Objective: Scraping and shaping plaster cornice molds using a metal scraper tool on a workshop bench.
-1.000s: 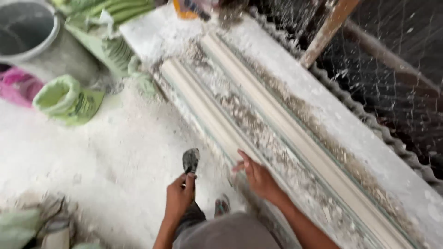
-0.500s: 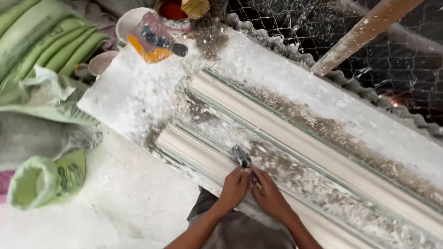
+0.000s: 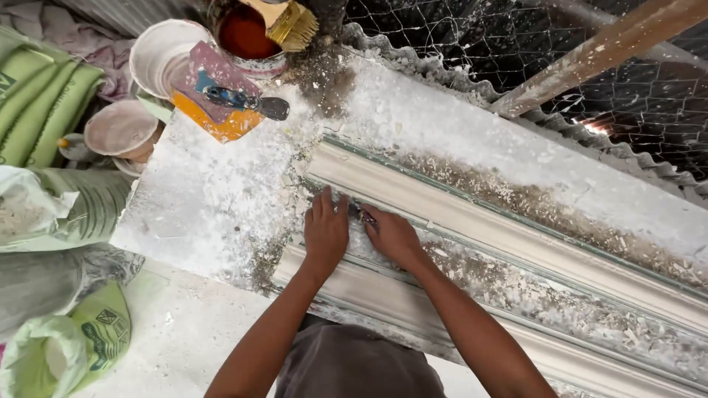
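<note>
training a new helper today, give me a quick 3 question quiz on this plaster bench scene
1. True or false: both hands rest on the long white moulding.
2. What lies on the orange board near the bench's far left corner?
A. a hammer
B. a blue-handled scraper
C. a tape measure
3. Fill in: the brush rests on a tin of ___ liquid.

Key
1. True: the left hand lies flat on it, and the right hand presses a small dark tool against it.
2. B, the blue-handled scraper.
3. Red, in the tin.
</note>
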